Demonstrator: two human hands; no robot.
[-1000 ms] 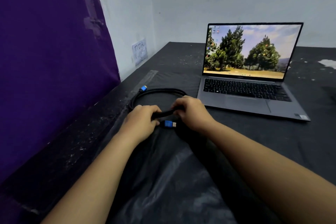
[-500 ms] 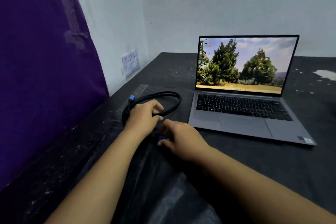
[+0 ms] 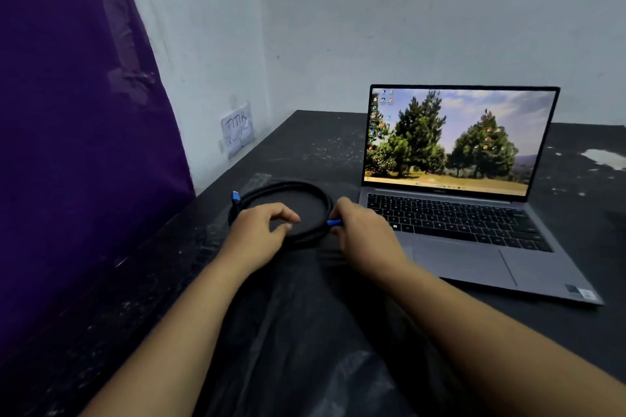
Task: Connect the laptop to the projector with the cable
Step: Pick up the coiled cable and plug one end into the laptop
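Cable, black and coiled (image 3: 288, 210), lies in one loop on the dark table (image 3: 338, 132) towards its left edge. The right hand (image 3: 364, 234) pinches one blue-tipped plug (image 3: 333, 222), likely to free it for plugging in; the left hand (image 3: 261, 230), fingers (image 3: 288, 213) loosely curled, steadies the coil. A second blue plug (image 3: 235, 197) rests farther left. Beyond, one open grey laptop (image 3: 457, 213) waits; no projector shows.

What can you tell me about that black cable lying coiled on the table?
The black cable is thick and round, wound into a loose coil of a few loops, lying flat on the dark table left of the open laptop. Each end has a blue plug: one lies free at the coil's far left, the other is pinched in the right hand. The left hand sits over the coil's near side, fingers curled.
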